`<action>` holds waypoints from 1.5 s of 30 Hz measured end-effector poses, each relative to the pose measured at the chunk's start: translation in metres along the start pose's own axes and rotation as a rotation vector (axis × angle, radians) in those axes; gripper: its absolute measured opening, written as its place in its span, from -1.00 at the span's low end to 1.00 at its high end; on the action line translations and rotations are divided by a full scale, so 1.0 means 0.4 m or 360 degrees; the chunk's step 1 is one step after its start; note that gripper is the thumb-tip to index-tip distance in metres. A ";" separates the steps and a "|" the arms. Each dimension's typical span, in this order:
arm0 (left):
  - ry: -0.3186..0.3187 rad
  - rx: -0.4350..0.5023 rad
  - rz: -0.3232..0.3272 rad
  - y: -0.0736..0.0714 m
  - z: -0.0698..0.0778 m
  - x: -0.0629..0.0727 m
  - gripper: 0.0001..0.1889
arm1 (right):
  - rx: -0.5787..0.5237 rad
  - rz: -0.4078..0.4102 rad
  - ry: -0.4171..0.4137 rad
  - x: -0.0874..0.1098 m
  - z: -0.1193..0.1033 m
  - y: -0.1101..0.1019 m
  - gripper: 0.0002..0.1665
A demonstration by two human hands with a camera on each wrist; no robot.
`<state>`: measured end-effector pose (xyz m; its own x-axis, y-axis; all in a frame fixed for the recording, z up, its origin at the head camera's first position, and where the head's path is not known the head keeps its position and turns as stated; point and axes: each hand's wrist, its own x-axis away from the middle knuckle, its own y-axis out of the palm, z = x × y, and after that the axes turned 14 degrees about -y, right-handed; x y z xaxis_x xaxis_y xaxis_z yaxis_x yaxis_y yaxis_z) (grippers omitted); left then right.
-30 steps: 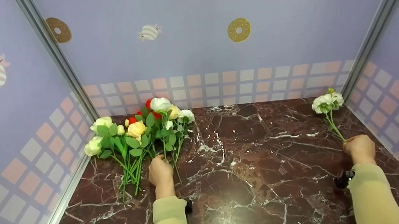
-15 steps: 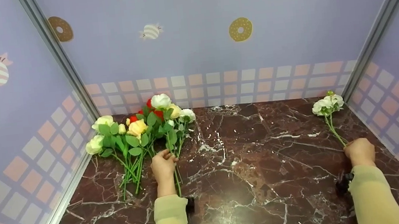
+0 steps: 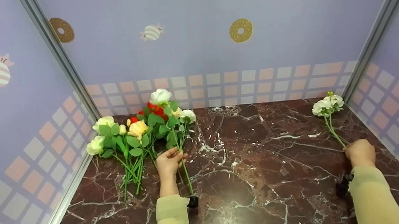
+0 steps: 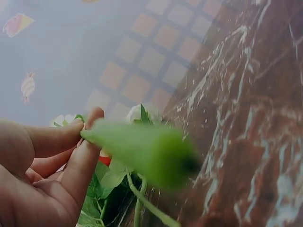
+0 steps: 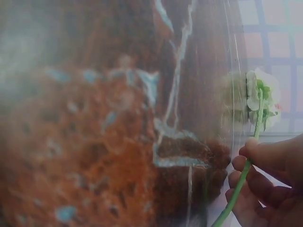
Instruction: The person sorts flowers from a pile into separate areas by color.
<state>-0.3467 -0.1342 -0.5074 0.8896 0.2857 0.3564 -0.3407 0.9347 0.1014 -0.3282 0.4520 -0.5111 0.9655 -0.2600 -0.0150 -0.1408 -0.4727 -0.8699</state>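
My left hand point(image 3: 169, 164) pinches the green stem point(image 3: 186, 174) of a white rose point(image 3: 160, 96), between thumb and fingers. The rose's head is above the pile, toward the back wall. Up close in the left wrist view, the stem end point(image 4: 156, 153) is a green blur. Below it lies a pile of flowers: red roses point(image 3: 156, 110), a peach rose point(image 3: 137, 129), pale yellow ones point(image 3: 95, 145) and a white bloom point(image 3: 187, 116). At the far right, my right hand point(image 3: 360, 152) pinches the stem point(image 5: 241, 182) of a white flower point(image 3: 328, 105). Its head is near the back right corner.
Dark red marbled tabletop point(image 3: 248, 151) spans the space between the hands. Lilac patterned walls point(image 3: 192, 46) enclose it at the back and both sides. Several bare green stems point(image 3: 132, 174) point toward the front left.
My left hand has drawn the white rose's stem out of the pile, moving slightly right; its lower end now shows beside the wrist. My right hand stays almost still with its flower.
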 end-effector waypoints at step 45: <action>0.0031 0.0250 -0.0393 0.155 -0.015 0.076 -0.62 | -0.0838 0.0178 -0.0903 0.235 -0.642 0.337 -0.76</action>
<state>-0.3390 -0.0662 -0.4958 0.9566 0.0587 0.2854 -0.1545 0.9327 0.3260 -0.3126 0.1476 -0.5030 0.8840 0.0734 -0.4618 -0.1922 -0.8432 -0.5020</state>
